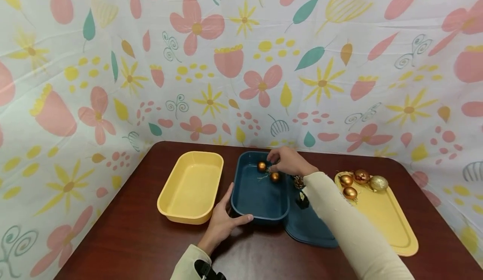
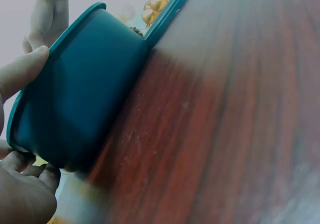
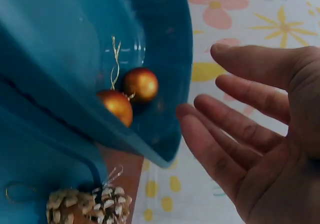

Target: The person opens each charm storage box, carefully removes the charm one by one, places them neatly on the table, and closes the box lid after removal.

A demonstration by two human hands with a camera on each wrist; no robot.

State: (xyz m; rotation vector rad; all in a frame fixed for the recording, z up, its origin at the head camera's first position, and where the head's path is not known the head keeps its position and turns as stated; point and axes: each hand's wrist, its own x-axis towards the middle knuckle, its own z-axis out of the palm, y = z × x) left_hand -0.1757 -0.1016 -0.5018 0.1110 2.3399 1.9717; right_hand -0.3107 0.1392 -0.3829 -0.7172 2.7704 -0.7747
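A deep blue plastic tub (image 1: 259,200) stands on the table between my hands. My left hand (image 1: 222,221) grips its near left corner, thumb against the near wall and fingers along the left side; in the left wrist view the thumb (image 2: 30,66) presses by the rim. Two shiny copper-coloured baubles (image 3: 142,84) with gold string loops lie in the tub's far end. Over the far right corner hovers my right hand (image 1: 289,162), fingers loosely bent and holding nothing, as the right wrist view shows.
Left of the blue tub stands a yellow tub (image 1: 190,187). To the right lies a blue lid (image 1: 315,227) with pine cones (image 3: 90,204) and a small dark item (image 1: 302,200). A yellow lid (image 1: 385,221) further right bears several baubles (image 1: 361,177). Patterned cloth (image 1: 241,62) hangs behind the table.
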